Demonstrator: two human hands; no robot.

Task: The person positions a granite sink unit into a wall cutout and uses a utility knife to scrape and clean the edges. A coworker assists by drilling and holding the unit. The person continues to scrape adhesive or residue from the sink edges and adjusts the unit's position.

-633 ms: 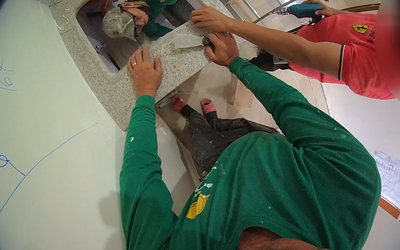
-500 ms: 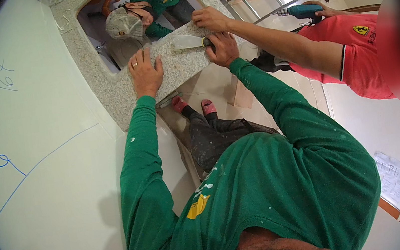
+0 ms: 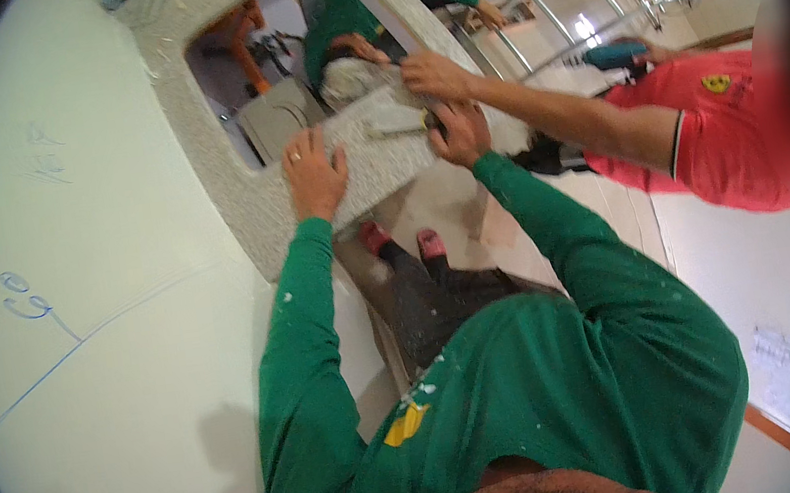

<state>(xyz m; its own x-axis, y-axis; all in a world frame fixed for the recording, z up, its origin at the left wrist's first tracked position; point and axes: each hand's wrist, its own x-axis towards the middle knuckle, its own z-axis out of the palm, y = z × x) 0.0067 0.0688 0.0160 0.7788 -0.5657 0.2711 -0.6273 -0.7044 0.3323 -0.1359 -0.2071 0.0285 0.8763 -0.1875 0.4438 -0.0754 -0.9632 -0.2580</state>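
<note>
A speckled grey stone countertop (image 3: 237,182) with a large rectangular cutout lies in front of me. My left hand (image 3: 314,179) rests flat on it beside the cutout's near edge, fingers stretched and holding nothing. Close to the right end, my right hand (image 3: 463,130) is closed round the dark and yellow handle of a putty knife (image 3: 392,130). Its pale blade lies along the stone, pointing left. Just beyond my right hand, the hand (image 3: 436,77) of a co-worker in red touches the counter's edge.
Through the cutout show a co-worker in green with a cap (image 3: 355,80), an orange pipe (image 3: 245,52) and a grey box (image 3: 279,120). The person in red holds a teal drill (image 3: 614,54). A metal ladder (image 3: 549,17) stands behind. At left is a marked white wall (image 3: 136,400).
My view has shifted, so the counter sits lower and further right. The co-worker in green has moved right under the counter, one arm now stretched out past it. My hands keep their places.
</note>
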